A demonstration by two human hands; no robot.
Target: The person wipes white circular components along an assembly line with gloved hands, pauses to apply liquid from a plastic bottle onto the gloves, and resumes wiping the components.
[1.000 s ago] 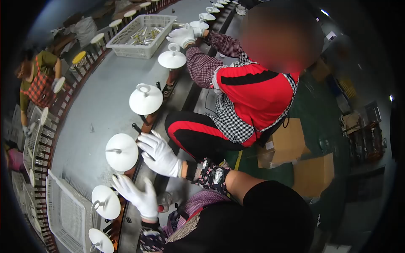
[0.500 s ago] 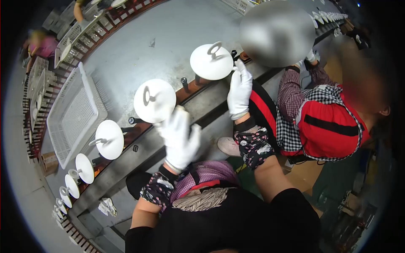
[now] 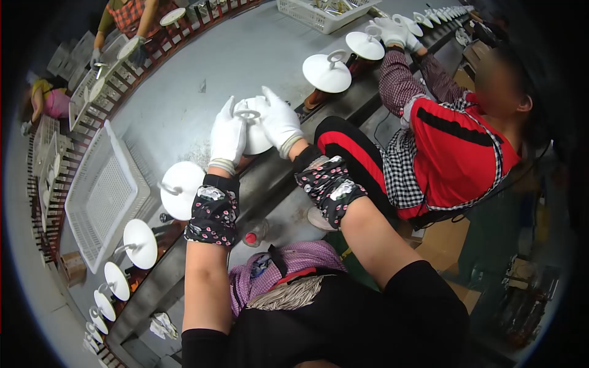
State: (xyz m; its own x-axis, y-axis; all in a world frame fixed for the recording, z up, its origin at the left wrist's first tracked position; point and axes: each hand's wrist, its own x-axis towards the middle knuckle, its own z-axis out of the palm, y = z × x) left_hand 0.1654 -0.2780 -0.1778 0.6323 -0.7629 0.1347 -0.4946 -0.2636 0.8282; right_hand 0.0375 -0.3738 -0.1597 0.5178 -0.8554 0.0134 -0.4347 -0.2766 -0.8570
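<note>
A white disc with a ring [image 3: 256, 145] standing on its face sits on the line in front of me. My left hand [image 3: 228, 136], white-gloved, lies along its left side with the fingers pointing away from me. Against the opposite side is my right hand [image 3: 279, 121], gloved too, thumb and fingers about the rim and ring. Both hands hold the disc between them; the fingertips' exact contact is partly hidden. Nearer on the left is another white ringed disc [image 3: 183, 191], close to my left wrist. Farther right stands a further ringed disc [image 3: 326, 75] on its holder.
More ringed discs run along the line's dark metal edge [image 3: 270, 178]. A white plastic basket [image 3: 132, 205] rests on the grey table at left, and another basket [image 3: 325, 21] at the back. A co-worker in red [image 3: 454, 159] sits close on my right. A red-capped bottle [image 3: 251, 238] is below.
My hands, apart before, have come together about one disc. The view has shifted, and the discs appear lower left. The co-worker's hands now show at discs on the right.
</note>
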